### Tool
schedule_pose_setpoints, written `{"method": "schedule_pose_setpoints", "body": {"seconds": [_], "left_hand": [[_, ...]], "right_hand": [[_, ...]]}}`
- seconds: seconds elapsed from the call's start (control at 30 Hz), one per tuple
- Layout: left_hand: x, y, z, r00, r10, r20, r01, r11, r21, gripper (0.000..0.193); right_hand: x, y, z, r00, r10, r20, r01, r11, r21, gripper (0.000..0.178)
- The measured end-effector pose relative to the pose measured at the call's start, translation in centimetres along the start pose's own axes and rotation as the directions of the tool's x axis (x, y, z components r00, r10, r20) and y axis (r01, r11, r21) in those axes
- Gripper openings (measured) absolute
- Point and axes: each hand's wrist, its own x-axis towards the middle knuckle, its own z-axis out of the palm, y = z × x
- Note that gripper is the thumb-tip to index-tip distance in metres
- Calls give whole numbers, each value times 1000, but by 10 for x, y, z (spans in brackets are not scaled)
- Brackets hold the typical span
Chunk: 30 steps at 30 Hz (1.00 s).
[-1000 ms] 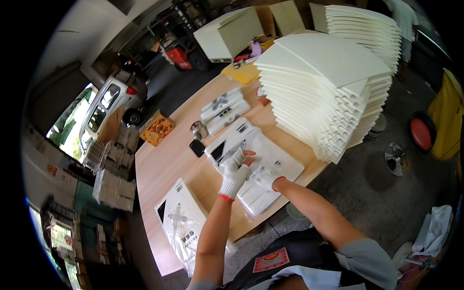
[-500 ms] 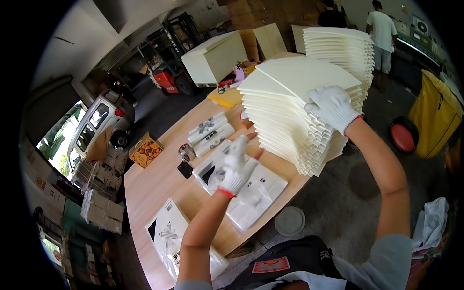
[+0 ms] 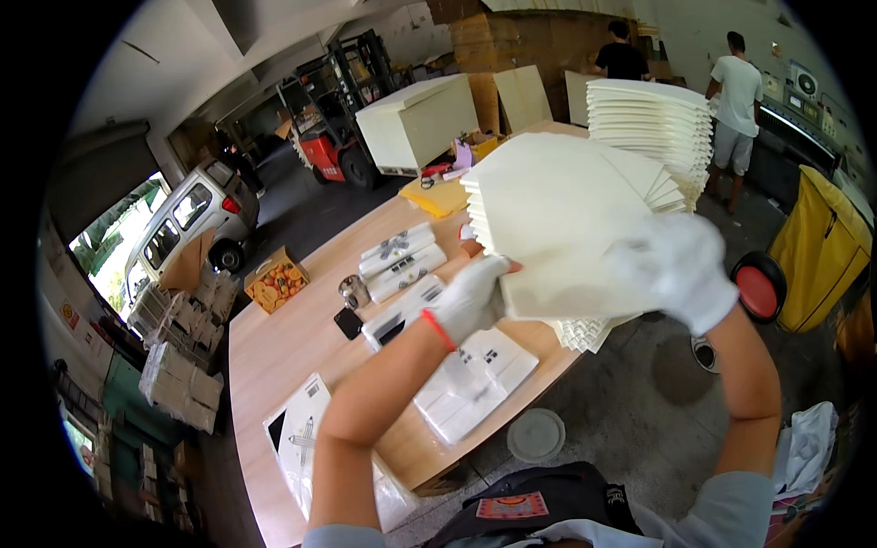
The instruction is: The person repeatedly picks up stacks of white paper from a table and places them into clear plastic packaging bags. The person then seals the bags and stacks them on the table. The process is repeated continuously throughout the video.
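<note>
My left hand (image 3: 477, 297), in a white knit glove with a red cuff, grips the near left corner of a batch of cream paper sheets (image 3: 566, 215). The batch tilts down toward me off a tall fanned stack of the same sheets (image 3: 577, 335). On the batch's right side lies my right hand (image 3: 681, 269), gloved alike; motion smears its fingers. Below my left forearm, packs of white paper in clear plastic (image 3: 477, 384) lie on the wooden table (image 3: 292, 352). Another wrapped pack with a pencil drawing (image 3: 300, 438) lies at the near left.
A second tall paper stack (image 3: 649, 119) rises behind. Two rolled packs (image 3: 402, 260), a metal cup (image 3: 353, 290), a black phone (image 3: 348, 322) and a box with orange fruit pictures (image 3: 277, 280) are on the table. A lidded bucket (image 3: 536, 436) stands below its edge. Two people work at the back.
My left hand has moved right from above the wrapped packs to the sheets' corner. My right hand has come down and nearer, and the top sheets now slope toward me.
</note>
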Motion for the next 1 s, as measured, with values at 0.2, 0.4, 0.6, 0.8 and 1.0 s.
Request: {"method": "schedule_pose_setpoints", "body": {"seconds": [0.2, 0.4, 0.6, 0.8, 1.0], "left_hand": [[-51, 17, -54, 987, 151, 53, -156, 837, 524, 30], [-89, -105, 16, 827, 470, 308, -319, -60, 946, 95], [-87, -150, -36, 764, 642, 55, -341, 330, 880, 79], [-46, -93, -119, 837, 513, -190, 3, 342, 940, 66], [-33, -54, -142, 968, 227, -111, -173, 915, 363, 67]], "right_hand": [[-48, 55, 82, 938, 231, 259, -328, 346, 879, 39], [-83, -70, 97, 927, 227, 298, -373, 487, 790, 49], [-118, -59, 124, 846, 366, 387, -525, 448, 723, 29], [-152, -47, 115, 950, 83, 302, -251, 780, 574, 29], [-149, -66, 109, 952, -207, 226, 124, 935, 333, 17]]}}
